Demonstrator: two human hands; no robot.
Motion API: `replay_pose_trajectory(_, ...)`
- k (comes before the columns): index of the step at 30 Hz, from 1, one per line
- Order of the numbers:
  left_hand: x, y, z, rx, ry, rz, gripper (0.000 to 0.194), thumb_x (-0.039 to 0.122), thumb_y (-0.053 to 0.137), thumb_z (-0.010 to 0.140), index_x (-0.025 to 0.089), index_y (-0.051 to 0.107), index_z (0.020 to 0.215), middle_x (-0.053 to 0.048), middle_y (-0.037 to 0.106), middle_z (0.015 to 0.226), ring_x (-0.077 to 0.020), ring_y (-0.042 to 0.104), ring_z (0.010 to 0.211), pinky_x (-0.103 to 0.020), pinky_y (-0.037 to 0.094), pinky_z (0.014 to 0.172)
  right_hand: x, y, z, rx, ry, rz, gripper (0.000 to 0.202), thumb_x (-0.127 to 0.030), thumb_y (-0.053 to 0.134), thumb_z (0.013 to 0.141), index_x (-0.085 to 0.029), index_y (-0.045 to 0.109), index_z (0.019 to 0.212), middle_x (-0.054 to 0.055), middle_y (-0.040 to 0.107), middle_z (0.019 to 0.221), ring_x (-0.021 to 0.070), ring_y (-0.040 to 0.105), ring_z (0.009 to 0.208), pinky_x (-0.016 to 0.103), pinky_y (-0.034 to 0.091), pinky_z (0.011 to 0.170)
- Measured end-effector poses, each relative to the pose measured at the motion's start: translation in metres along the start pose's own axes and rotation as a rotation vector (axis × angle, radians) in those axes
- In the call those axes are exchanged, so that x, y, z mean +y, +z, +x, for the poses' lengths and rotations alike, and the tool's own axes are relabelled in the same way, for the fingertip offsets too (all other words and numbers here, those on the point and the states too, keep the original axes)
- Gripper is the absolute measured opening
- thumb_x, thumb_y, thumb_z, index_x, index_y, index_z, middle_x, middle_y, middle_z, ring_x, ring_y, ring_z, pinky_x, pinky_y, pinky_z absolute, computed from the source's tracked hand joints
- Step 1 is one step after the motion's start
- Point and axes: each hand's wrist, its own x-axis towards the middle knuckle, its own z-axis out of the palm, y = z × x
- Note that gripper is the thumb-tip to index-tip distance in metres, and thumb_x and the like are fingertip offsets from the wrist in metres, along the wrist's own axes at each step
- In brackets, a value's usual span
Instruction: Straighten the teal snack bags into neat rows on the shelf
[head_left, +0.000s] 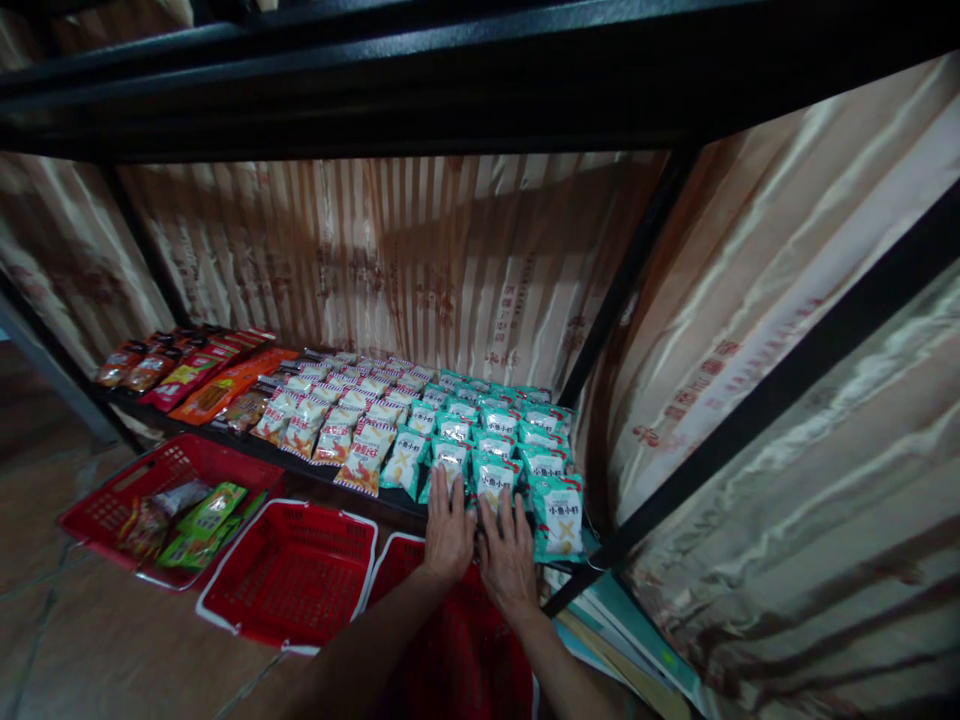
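Rows of teal snack bags (500,424) fill the right part of the low shelf, their white fronts facing up. My left hand (450,530) rests its outstretched fingers on a front bag (448,456) of these rows. Beside it, my right hand (508,548) lays spread fingers over the lower part of the neighbouring bag (495,474). Another teal bag (561,515) stands at the front right corner, close to my right hand. White and orange snack bags (364,450) sit in rows to the left of the teal ones.
Orange and red packets (229,385) lie farther left on the shelf. Below stand a red basket (169,455) with green packets (214,508), a second red basket (296,560) and a third under my forearms. A black frame post (630,270) rises at right, near striped fabric (420,250).
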Motion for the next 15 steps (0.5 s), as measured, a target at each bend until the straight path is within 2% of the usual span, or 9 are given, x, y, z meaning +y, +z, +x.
replay_pose_trajectory(4,0.015,-0.001,-0.022,-0.066,-0.020,-0.073,0.054,0.025,0.033,0.095,0.018,0.024,0.148,-0.008,0.001,0.158,-0.0251,0.002,0.145,-0.046,0.023,0.117,-0.011,0.008,-0.016,0.054,-0.020,0.011,0.064,-0.018,0.033,0.095,-0.029,0.003,0.151,0.006,0.003,0.159,0.0284,0.011,0.145,0.050,0.036,0.107)
replay_pose_trajectory(7,0.018,-0.007,-0.029,-0.123,-0.031,-0.120,0.053,0.027,0.035,0.094,0.017,0.030,0.146,-0.009,0.005,0.158,-0.0251,0.005,0.145,-0.046,0.023,0.117,-0.016,0.008,-0.027,0.057,-0.042,0.012,0.066,-0.017,0.036,0.094,-0.028,0.003,0.151,0.007,0.005,0.159,0.0286,0.012,0.145,0.050,0.036,0.107)
replay_pose_trajectory(11,0.012,-0.018,-0.033,-0.137,-0.097,-0.126,0.048,0.026,0.037,0.093,0.013,0.041,0.139,-0.013,0.014,0.157,-0.0259,0.009,0.144,-0.046,0.023,0.117,-0.019,0.001,-0.043,0.030,-0.059,0.055,0.070,-0.015,0.040,0.092,-0.029,0.005,0.151,0.008,0.003,0.159,0.0308,0.015,0.144,0.052,0.038,0.105)
replay_pose_trajectory(15,-0.001,-0.025,-0.036,-0.088,-0.195,-0.098,0.048,0.022,0.037,0.091,0.009,0.041,0.137,-0.014,0.014,0.157,-0.0260,0.007,0.145,-0.045,0.023,0.117,-0.024,-0.004,-0.066,-0.042,-0.014,0.101,0.073,-0.010,0.039,0.089,-0.029,0.006,0.151,0.008,-0.001,0.159,0.0309,0.017,0.144,0.051,0.040,0.105)
